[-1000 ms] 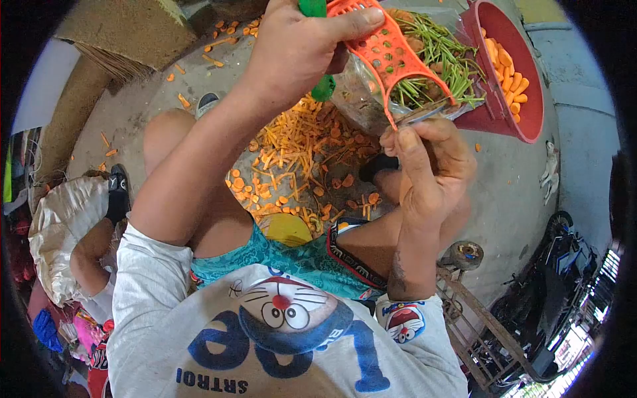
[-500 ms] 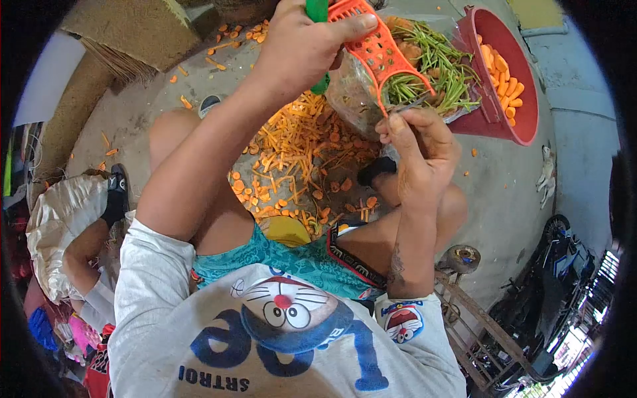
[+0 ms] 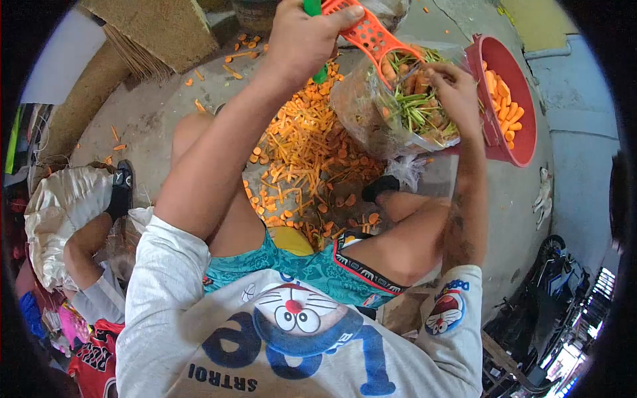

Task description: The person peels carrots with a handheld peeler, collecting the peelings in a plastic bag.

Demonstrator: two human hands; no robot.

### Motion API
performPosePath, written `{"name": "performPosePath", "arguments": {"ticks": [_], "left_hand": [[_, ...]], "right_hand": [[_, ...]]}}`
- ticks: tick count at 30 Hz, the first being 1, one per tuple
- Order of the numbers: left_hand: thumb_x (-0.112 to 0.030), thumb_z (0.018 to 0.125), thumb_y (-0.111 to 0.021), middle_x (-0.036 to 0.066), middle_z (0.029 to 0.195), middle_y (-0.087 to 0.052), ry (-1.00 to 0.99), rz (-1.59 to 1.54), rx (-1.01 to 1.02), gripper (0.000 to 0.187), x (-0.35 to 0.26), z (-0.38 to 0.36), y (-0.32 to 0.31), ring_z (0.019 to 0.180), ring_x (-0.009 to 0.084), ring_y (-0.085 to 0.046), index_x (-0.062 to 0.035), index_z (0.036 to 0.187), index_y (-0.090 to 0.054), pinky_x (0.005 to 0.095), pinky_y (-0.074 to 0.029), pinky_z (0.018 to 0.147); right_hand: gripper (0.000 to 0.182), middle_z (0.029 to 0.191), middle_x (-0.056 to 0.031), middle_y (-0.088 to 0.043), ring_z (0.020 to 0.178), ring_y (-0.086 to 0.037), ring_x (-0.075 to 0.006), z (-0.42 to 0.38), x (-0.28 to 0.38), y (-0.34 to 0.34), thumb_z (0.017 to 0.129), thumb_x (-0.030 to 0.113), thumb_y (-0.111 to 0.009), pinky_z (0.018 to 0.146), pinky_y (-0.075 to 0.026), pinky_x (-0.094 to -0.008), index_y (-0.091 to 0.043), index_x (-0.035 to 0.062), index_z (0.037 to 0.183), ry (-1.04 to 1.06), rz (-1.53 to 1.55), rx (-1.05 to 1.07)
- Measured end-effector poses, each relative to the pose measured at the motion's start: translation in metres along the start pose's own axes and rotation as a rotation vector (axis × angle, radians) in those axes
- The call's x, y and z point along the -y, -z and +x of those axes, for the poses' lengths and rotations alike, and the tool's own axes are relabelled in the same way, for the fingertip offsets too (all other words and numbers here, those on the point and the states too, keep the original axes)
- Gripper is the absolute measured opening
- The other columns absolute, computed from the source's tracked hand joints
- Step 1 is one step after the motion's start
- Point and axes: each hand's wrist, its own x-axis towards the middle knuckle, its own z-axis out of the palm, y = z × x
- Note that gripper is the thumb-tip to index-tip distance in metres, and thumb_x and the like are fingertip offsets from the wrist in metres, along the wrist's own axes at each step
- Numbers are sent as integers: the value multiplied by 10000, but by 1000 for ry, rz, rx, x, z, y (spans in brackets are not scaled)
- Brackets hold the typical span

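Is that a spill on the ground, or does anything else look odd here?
Yes: carrot scraps lie strewn over the concrete floor between the person's knees, with stray bits further out. The red basin of carrot pieces stands steeply tilted beside the clear bag of greens.

Bright even daylight, heavy fisheye vignette.

orange slicer [image 3: 369, 32] — top cut off | right hand [image 3: 456, 93] fingertips hidden (in bag)

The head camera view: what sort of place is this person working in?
Probably an outdoor yard or market-side spot for vegetable prep. Carrot scraps litter the bare concrete ground, a red tub holds cut carrot pieces, and a clear bag of green beans and carrots sits by the person's knees.
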Motion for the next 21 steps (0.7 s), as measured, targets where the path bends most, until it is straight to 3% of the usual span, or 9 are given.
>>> {"name": "performPosePath", "arguments": {"ticks": [1,3,4,7,10,13,16,18,21], "left_hand": [[-204,974,-707,-16,743,-632,-6,-1,-5,165,3,1,2,588,82,-553,-57,922,-653,261,-441,546],[-193,974,-704,-11,774,-645,-78,-15,49,162,10,4,6,646,91,-586,-47,921,-657,269,-472,601],[-179,969,-709,-3,796,-652,19,68,41,156,1,2,8,690,95,-599,-39,923,-657,281,-481,641],[-174,966,-714,-6,780,-636,-35,78,29,157,6,5,10,679,101,-586,-36,921,-654,289,-468,637],[-169,966,-713,-8,770,-622,-85,-55,41,155,7,7,9,680,100,-570,-35,920,-652,300,-459,640],[-176,965,-712,-6,769,-617,17,30,20,167,0,4,10,699,103,-572,-33,907,-648,306,-464,657],[-178,965,-707,-2,769,-615,-25,102,88,173,3,5,9,714,109,-575,-31,902,-642,313,-472,675],[-179,963,-706,-2,769,-613,-84,130,71,176,9,7,4,721,110,-575,-29,899,-639,314,-472,684],[-183,951,-711,17,772,-637,-154,247,37,180,15,7,3,666,122,-575,-30,890,-638,308,-470,643]], "right_hand": [[274,903,-133,-761,781,-722,-186,0,-3,-5,918,187,-710,704,-553,-305,-742,-5,1111,8,-1,2],[280,917,-257,-731,844,-732,-378,-1,-13,-16,877,201,-713,767,-571,-411,-747,9,1078,-170,-495,-1],[322,925,-281,-715,925,-726,-380,1,-27,-23,881,257,-693,838,-558,-440,-753,31,1103,-160,-680,29],[322,936,-254,-728,939,-718,-399,10,-47,-26,844,215,-661,859,-553,-449,-756,37,1094,-164,-586,-72],[356,951,-254,-726,943,-712,-410,19,-51,-26,820,265,-662,860,-550,-458,-753,32,1074,-260,-648,-103],[405,953,-256,-728,951,-703,-422,29,-73,-36,808,340,-684,865,-541,-476,-749,20,1047,-251,-676,-94],[441,957,-243,-727,947,-696,-429,27,-70,-42,799,345,-714,863,-533,-490,-706,1,1075,-300,-671,-173],[546,1140,-268,-676,1060,-662,-432,25,-67,-44,827,409,-767,898,-532,-528,-614,31,1190,-311,-764,-97],[577,1174,-244,-652,1085,-652,-417,26,-64,-44,807,392,-797,907,-531,-534,-554,45,1199,-343,-728,-19]]}}
